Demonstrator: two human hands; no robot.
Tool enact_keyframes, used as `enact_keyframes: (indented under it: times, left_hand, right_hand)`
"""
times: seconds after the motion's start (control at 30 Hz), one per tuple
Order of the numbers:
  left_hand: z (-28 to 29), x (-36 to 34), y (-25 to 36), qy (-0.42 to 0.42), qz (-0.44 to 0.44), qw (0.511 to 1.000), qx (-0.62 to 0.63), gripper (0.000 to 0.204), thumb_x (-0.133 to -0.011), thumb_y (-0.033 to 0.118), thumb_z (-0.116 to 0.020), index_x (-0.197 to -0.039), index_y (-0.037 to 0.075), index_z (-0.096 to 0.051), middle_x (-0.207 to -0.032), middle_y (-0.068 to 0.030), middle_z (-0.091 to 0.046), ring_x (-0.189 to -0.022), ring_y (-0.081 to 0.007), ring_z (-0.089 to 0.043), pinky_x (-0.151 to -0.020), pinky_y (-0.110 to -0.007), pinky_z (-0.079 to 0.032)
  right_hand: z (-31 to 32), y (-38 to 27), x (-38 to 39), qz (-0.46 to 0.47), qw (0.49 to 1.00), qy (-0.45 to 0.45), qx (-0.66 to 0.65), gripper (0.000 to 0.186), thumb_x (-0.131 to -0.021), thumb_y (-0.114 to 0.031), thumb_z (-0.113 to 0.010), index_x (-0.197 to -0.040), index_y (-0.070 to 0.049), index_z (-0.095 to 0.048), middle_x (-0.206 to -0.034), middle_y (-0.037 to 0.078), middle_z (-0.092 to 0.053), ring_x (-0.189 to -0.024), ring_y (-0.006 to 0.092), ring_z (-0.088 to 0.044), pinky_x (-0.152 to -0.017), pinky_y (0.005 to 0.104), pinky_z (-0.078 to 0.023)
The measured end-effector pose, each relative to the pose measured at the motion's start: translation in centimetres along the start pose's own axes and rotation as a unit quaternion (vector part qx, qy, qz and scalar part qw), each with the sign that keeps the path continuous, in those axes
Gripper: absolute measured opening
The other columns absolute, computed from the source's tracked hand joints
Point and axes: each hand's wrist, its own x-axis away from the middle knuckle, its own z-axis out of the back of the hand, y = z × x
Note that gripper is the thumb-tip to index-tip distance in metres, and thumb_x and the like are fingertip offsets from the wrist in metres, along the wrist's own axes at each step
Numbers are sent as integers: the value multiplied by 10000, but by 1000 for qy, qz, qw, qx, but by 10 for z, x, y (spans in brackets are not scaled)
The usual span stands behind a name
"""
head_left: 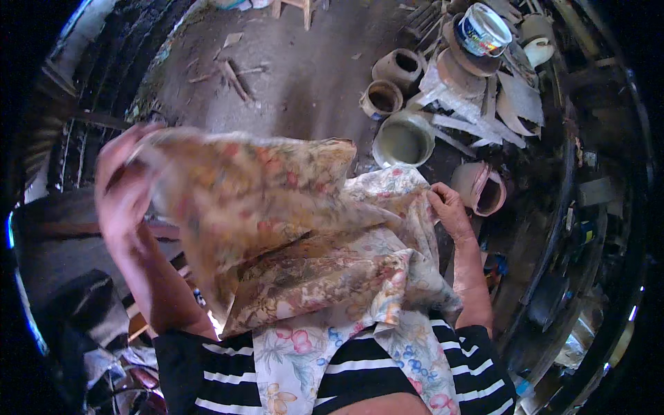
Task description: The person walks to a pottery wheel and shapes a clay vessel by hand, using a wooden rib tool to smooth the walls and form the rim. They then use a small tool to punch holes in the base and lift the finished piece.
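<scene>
A floral apron (311, 263), soiled brown over much of its cloth, is spread out and lifted in front of my body. Its pale flowered straps (294, 360) lie over my black and white striped shirt (360, 366). At the left, my left hand (124, 176) is closed on the raised edge of the cloth, blurred by motion. On the other side, my right hand (451, 207) pinches the apron's edge between thumb and fingers. Folds of the cloth hang bunched between both hands.
Beyond the right hand stand a pinkish pot (478, 188), a wide pale basin (404, 140) and two brown pots (381, 99). A white plastic bucket (482, 31) tops a heap of boards and vessels. Sticks (235, 79) lie on the dirt floor (297, 69).
</scene>
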Motion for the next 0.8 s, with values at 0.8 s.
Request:
enact_keyframes:
  times: [0.8]
  left_hand:
    - [-27, -53, -340, -179, 701, 676, -143, 304, -730, 217, -677, -978, 43, -648, -805, -99, -622, -664, -215, -562, -578, -332, -461]
  right_hand:
    - [67, 85, -193, -353, 923, 72, -133, 222, -854, -283, -550, -785, -79, -604, -700, 30, -584, -608, 176, -552, -537, 331, -433]
